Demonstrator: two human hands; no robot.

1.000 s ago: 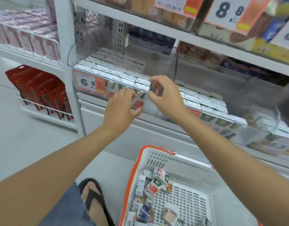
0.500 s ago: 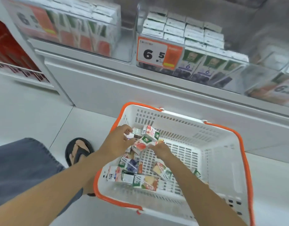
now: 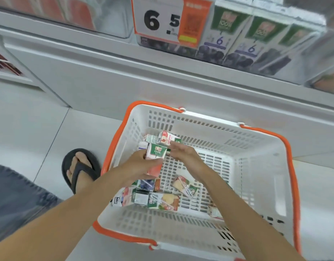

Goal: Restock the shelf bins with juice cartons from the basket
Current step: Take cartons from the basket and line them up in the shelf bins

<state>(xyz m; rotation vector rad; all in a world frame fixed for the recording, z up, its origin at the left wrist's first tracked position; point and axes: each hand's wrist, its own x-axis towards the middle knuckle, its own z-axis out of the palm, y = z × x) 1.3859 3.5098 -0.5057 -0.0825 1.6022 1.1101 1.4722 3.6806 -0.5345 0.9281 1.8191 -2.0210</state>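
Observation:
A white basket (image 3: pixel 256 185) with an orange rim stands on the floor below the shelf. Several small juice cartons lie in its left half. My left hand (image 3: pixel 138 166) grips a pink and green juice carton (image 3: pixel 155 157) upright above the pile. My right hand (image 3: pixel 183 151) reaches in beside it, fingers stretched toward another carton (image 3: pixel 167 138) at the basket's far wall; whether it touches that carton is unclear. Clear shelf bins (image 3: pixel 256 46) above hold rows of green and purple cartons.
A price sign (image 3: pixel 162 21) reading 6.5 hangs on the bin front. The grey shelf base (image 3: pixel 124 81) runs behind the basket. My foot in a black sandal (image 3: pixel 79 168) stands left of the basket. Red packs (image 3: pixel 4 65) sit on a far-left rack.
Both hands came down from the shelf bin into the basket. My left hand has taken hold of a carton and lifted it off the pile. The view tilted down and moved closer.

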